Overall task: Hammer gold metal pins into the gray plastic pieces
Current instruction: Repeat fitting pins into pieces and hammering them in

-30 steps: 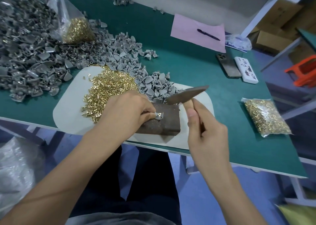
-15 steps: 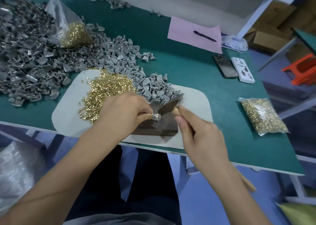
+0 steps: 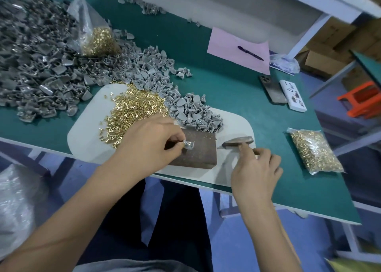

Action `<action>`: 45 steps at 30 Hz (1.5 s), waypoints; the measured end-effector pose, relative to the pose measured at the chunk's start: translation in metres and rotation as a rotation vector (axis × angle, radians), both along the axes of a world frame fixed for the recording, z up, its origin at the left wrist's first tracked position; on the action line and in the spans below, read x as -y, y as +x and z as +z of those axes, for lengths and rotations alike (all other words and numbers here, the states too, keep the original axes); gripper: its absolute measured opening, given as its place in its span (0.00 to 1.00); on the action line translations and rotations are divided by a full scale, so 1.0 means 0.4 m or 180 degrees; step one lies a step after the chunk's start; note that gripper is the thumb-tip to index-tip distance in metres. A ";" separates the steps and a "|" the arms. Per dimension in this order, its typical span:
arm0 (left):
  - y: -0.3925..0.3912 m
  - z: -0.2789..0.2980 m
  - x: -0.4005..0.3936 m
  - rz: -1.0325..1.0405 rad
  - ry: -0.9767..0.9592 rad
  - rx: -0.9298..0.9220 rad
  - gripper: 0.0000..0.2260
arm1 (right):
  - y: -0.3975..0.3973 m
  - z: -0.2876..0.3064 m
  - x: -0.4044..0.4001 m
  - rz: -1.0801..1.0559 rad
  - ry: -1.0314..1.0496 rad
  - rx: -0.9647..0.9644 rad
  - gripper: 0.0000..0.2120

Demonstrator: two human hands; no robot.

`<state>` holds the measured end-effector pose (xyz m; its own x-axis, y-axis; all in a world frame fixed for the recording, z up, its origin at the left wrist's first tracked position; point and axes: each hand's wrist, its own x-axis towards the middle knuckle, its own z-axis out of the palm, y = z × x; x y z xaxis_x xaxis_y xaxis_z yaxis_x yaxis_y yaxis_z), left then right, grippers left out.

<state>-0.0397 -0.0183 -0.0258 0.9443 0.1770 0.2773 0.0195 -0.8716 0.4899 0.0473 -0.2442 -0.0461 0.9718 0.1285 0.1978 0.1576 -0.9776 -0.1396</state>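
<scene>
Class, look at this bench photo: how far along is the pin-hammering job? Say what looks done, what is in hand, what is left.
Done: cannot tell; no finished batch is distinguishable. In hand: the left hand pinches one gray piece on the brown block; the right hand holds the hammer lowered beside it. Left: a large gray pile and loose gold pins.

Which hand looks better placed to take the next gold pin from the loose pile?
Probably the left hand: it sits right beside the loose gold pins, though it pinches a gray piece on the block. The right hand is farther away, at the hammer.
</scene>
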 end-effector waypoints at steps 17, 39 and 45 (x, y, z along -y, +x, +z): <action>-0.258 -0.099 -0.217 0.1373 -0.0393 0.0384 0.05 | -0.147 0.012 -0.480 0.3304 0.1046 -0.0420 0.02; -0.212 -0.131 -0.293 0.1982 -0.0573 0.0190 0.03 | -0.124 0.034 -0.575 0.2862 -0.0056 -0.0549 0.06; -0.205 -0.143 -0.284 0.1880 -0.0377 -0.0290 0.10 | -0.124 0.038 -0.598 0.2906 -0.0359 -0.0508 0.08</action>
